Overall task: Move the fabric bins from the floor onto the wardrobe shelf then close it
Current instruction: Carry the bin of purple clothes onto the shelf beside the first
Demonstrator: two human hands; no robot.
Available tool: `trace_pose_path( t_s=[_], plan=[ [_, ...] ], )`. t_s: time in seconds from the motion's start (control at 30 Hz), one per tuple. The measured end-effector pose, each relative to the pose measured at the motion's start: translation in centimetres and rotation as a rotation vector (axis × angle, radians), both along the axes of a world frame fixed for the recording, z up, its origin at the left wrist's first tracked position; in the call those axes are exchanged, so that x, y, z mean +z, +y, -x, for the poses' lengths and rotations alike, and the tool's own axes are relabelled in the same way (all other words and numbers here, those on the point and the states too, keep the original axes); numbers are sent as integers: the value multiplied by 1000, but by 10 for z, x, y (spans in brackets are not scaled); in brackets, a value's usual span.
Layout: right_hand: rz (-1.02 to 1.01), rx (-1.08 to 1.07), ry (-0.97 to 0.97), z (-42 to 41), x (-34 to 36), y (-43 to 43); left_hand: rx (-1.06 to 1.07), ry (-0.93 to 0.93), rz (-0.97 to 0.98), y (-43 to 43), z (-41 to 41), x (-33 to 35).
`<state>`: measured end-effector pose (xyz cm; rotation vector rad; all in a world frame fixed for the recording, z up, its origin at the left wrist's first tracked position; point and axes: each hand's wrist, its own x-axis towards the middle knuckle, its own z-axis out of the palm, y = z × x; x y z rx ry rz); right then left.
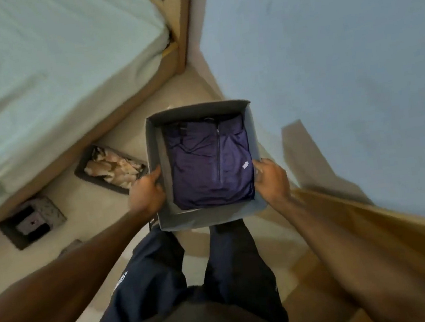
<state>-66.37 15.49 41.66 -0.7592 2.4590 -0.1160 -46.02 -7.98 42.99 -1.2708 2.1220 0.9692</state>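
1. I hold the grey fabric bin [207, 216] clear of the floor [92, 215], level in front of my legs, between the bed [35, 75] and the blue wall [325, 40]. A folded purple zip top [208, 161] lies flat inside and fills most of the base.
2. I judge this load to be light, with one soft garment in a cloth-sided box. The walls look thin and likely to bow inward if squeezed hard. The best hold is on the two opposite side walls at the rim, with the bin kept flat so the top does not slide.
3. The left grip [147, 193] is clamped on the left wall towards the near corner. The thumb is hooked over the rim to the inside and the fingers are wrapped down the outside.
4. The right grip [271, 179] mirrors it on the right wall. The thumb is over the rim beside the garment and the fingers are curled round the outer face.
5. Two more bins wait on the floor along the bed's edge: a shallow bin [82, 174] holding pale patterned cloth and a smaller dark bin [51, 207] nearer me. I cannot see the wardrobe shelf from here.
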Motion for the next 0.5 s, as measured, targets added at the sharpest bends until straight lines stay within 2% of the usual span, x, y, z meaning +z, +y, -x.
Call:
trace_pose_path(
  t_s=[0.13, 0.3, 0.5],
  plan=[
    [60, -254, 84, -73, 71, 44, -228, 108, 43, 3, -25, 66],
    [134, -550, 113, -186, 127, 83, -482, 248, 43, 13, -54, 134],
    [223, -956, 213, -275, 179, 140, -728, 393, -23, 69, -45, 169]
  ],
)
